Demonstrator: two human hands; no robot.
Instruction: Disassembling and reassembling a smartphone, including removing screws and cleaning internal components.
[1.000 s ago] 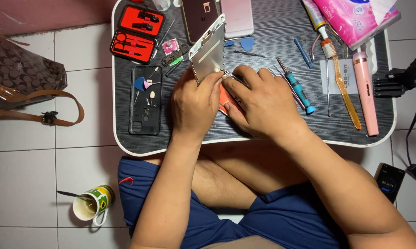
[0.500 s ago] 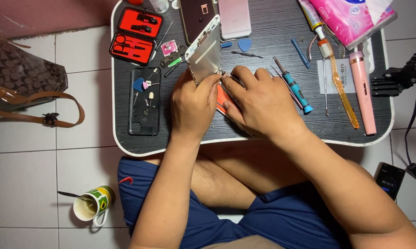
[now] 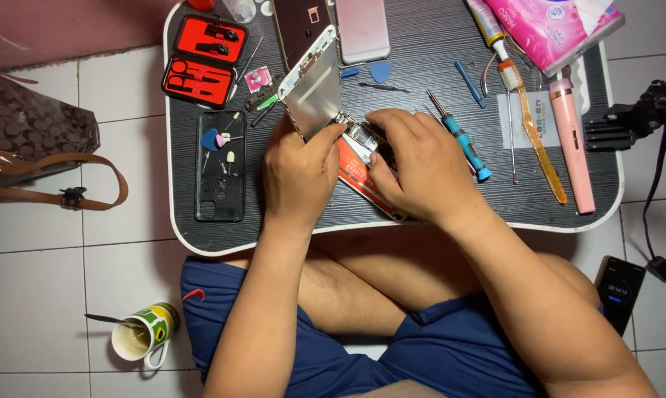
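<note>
An open phone (image 3: 362,158) is kept on the small dark table (image 3: 421,210), right between both hands. Its lifted screen (image 3: 314,92) is held up by the closed left hand (image 3: 297,173). The phone's inside parts are pinched by the right hand (image 3: 414,162).

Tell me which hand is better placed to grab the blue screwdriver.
Right. The right hand lies just beside the blue screwdriver; the left hand props the phone's lifted screen on the far side.
</note>
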